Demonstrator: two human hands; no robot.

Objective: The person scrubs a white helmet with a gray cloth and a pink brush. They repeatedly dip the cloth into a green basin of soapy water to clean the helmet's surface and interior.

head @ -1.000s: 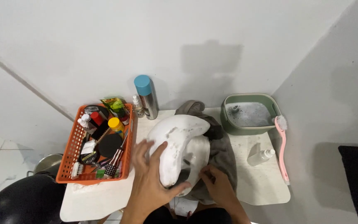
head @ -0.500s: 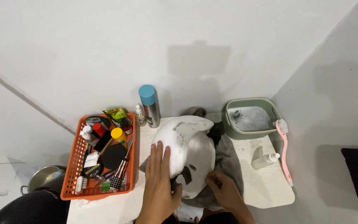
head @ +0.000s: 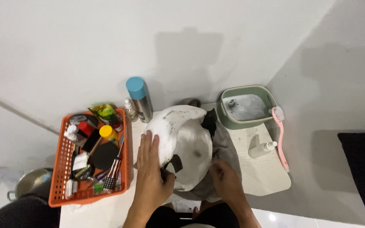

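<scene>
Left hand: the left hand (head: pixel 151 175) is lying flat against the left flank of the white helmet (head: pixel 181 147), fingers spread upward and thumb hooking under its lower edge, so it is bracing the shell rather than closing round it.
Right hand: the right hand (head: pixel 227 181) is blurring at the helmet's lower right, pressing into the grey cloth (head: pixel 224 150); whether it is clenching the cloth or only pushing on it, I cannot tell.
Helmet: it is sitting in the middle of the white tabletop (head: pixel 267 177), on top of the grey cloth, its pale surface smudged with dark marks.
Risk of slipping: the rounded shell is resting on loose cloth and is being steadied by an open palm only, so in my judgement a hard rub from the right could be rolling it toward the left.
Risk to neighbours: the blue-capped spray can (head: pixel 140 99) and a small clear bottle (head: pixel 130 109) are standing just behind the helmet, and a shove could be knocking them over.
Risk of spill: the green basin (head: pixel 246 107) with cloudy water is sitting near the table's far right, a pink brush (head: pixel 280 135) leaning along its side and a small spray bottle (head: pixel 262 149) lying nearby.
Left side: an orange basket (head: pixel 90 158) of brushes, tins and bottles is crowding the table's left edge.
Surface and room: the tabletop is standing against plain white walls meeting in a corner; a metal pot (head: pixel 28 185) is sitting on the floor at the lower left.
</scene>
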